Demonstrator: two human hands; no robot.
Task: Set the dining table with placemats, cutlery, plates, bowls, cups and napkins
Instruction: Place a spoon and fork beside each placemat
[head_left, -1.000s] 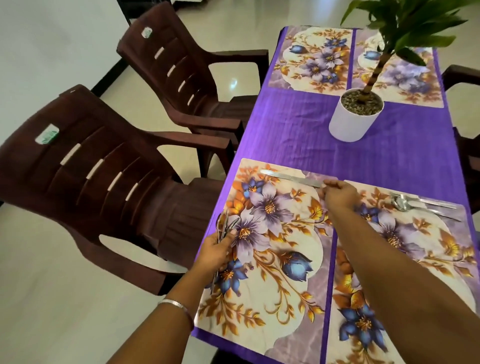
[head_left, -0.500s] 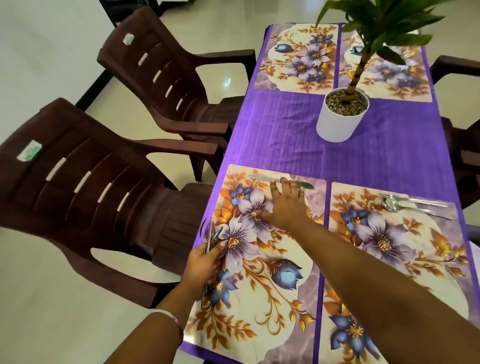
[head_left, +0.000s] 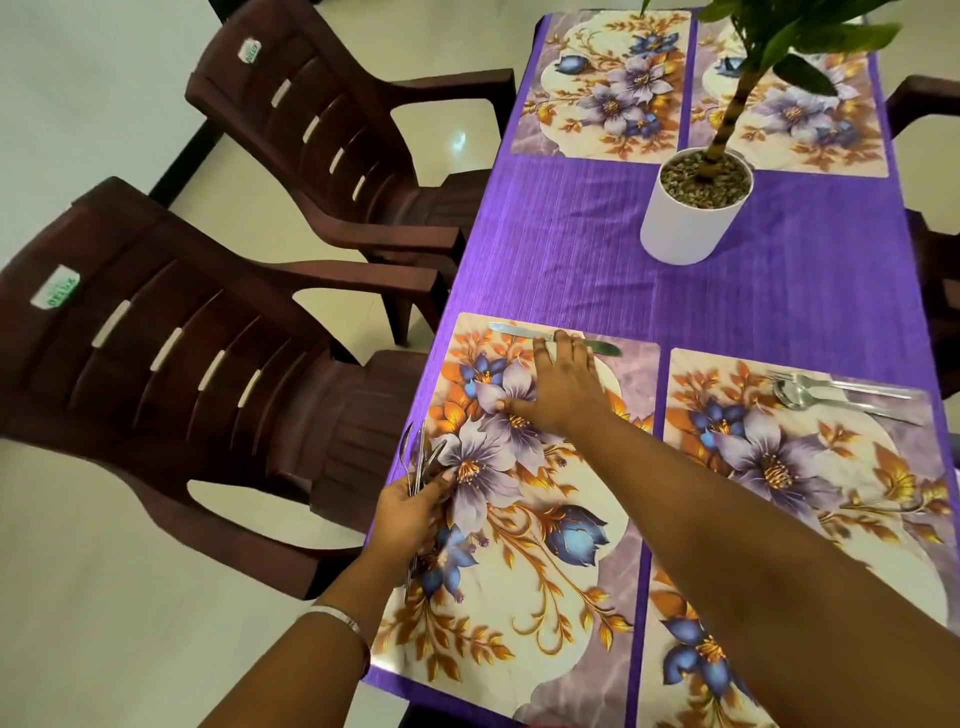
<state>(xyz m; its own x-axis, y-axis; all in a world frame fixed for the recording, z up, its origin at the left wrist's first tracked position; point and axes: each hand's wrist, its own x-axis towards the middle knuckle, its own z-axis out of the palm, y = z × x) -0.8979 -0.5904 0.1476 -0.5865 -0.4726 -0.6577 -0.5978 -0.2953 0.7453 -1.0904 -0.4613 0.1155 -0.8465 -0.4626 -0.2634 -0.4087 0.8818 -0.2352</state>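
Note:
A knife (head_left: 511, 330) lies along the far edge of the near left floral placemat (head_left: 535, 597). My right hand (head_left: 558, 389) lies flat on that mat with straight fingers, its fingertips on the knife's middle. My left hand (head_left: 413, 512) grips a bundle of cutlery (head_left: 421, 460) upright at the mat's left edge. On the near right placemat (head_left: 810, 509), a spoon and fork (head_left: 831, 392) rest by the far edge. Two more placemats (head_left: 602, 88) lie at the table's far end.
A white pot with a green plant (head_left: 693, 213) stands mid-table on the purple tablecloth (head_left: 571, 244). Two dark brown plastic chairs (head_left: 171, 374) stand along the left side, another chair's arm (head_left: 930, 98) shows at the right. Pale tiled floor surrounds the table.
My right hand has come back from the mat's far right corner toward the middle and flattened on the knife. The left hand still holds the cutlery bundle.

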